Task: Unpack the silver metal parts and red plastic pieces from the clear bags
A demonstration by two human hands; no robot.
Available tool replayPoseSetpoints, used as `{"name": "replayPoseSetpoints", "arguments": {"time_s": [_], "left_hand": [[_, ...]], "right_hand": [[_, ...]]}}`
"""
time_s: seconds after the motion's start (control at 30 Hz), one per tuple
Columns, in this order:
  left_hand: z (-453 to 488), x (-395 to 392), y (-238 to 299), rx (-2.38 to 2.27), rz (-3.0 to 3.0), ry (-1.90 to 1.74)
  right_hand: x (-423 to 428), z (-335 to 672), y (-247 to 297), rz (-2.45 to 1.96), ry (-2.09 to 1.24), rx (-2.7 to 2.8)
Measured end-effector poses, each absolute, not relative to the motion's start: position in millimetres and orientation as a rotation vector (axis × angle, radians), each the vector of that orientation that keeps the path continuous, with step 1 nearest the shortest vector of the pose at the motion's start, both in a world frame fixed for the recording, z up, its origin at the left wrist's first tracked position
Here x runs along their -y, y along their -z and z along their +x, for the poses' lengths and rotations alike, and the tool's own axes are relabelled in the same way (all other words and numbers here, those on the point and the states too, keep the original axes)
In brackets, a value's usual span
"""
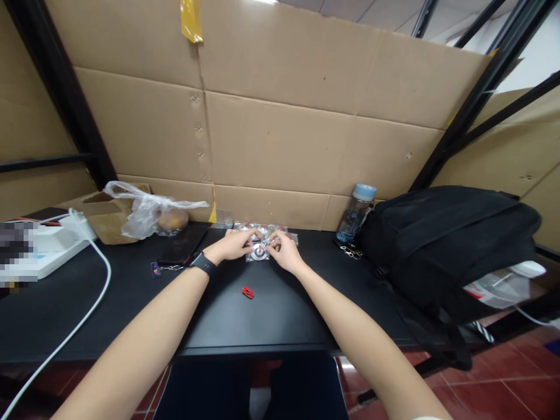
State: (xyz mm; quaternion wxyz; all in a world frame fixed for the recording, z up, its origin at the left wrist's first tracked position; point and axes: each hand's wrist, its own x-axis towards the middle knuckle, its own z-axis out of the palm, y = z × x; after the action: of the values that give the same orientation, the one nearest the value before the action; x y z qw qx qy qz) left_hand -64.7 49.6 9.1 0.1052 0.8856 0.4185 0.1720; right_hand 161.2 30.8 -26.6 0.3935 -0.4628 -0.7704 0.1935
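Note:
Near the middle of the black desk, a small clear plastic packet (pixel 258 253) holds a round white item with a red mark. My left hand (pixel 235 245) has thumb and fingers closed at its left and upper edge, a dark watch on the wrist. From the right, my right hand (pixel 284 251) pinches the same packet at its upper right edge. Several similar clear packets (pixel 262 228) lie just behind, partly covered by my fingers. A small red tool (pixel 248 293), its exact kind unclear, rests on the desk in front of the hands.
To the left are a tied plastic bag (pixel 153 213), a cardboard box (pixel 109 219), a white power strip (pixel 61 251) and its cable. A blue-lidded bottle (pixel 355 213) and a black backpack (pixel 450 245) stand right. Cardboard panels (pixel 306 151) close off the back.

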Motion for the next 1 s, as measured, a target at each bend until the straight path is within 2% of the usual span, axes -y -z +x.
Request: {"name": "replayPoseSetpoints", "arguments": {"time_s": [0.43,0.57,0.8,1.0], "left_hand": [[-82,-66,9,-1.942,2.529,-0.786],[-101,-73,18,-2.189,2.406,-0.687],[-121,-88,28,-2.189,2.358,-0.386],[-119,-85,21,-2.225,2.384,-0.489]], "right_hand": [[-41,196,11,-1.263,-0.248,2.031],[-43,216,1,-1.339,-0.228,2.169],[-40,244,-11,-1.410,-0.417,2.300],[-42,250,-8,-1.420,-0.603,2.374]]}}
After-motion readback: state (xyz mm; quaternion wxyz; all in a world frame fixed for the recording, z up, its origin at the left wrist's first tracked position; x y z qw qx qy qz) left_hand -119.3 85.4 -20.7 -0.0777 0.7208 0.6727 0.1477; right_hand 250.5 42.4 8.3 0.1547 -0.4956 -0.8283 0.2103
